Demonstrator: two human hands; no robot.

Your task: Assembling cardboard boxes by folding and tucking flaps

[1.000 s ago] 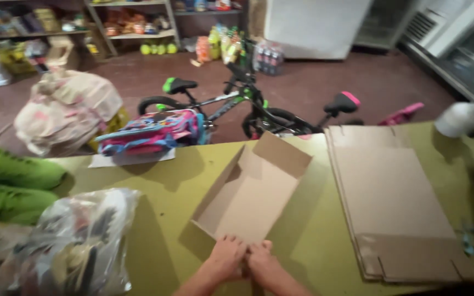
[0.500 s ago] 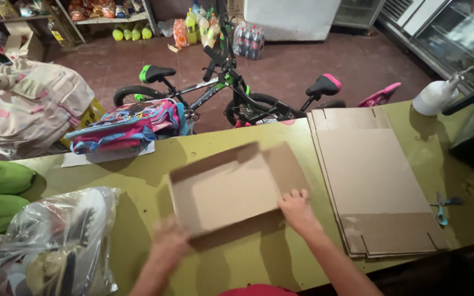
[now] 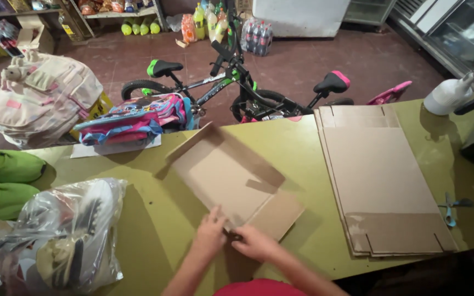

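Note:
A brown cardboard box blank [image 3: 223,172], partly folded with raised flaps, lies in the middle of a yellow-green table [image 3: 154,219]. My left hand [image 3: 210,233] presses on its near edge. My right hand [image 3: 254,241] sits right beside it on the same near corner, where one flap [image 3: 275,214] lies folded flat. Both hands touch the cardboard, fingers bent on it.
A stack of flat cardboard sheets [image 3: 379,175] lies to the right, blue scissors [image 3: 452,208] and a white spray bottle [image 3: 448,94] beyond. At left: a clear bag of shoes [image 3: 67,235], green shoes [image 3: 4,164], a colourful backpack [image 3: 133,118]. Two bicycles [image 3: 237,87] stand behind the table.
My hands were apart on the box's two sides; now they are together at its near corner. The box has turned on the table and one flap lies flat.

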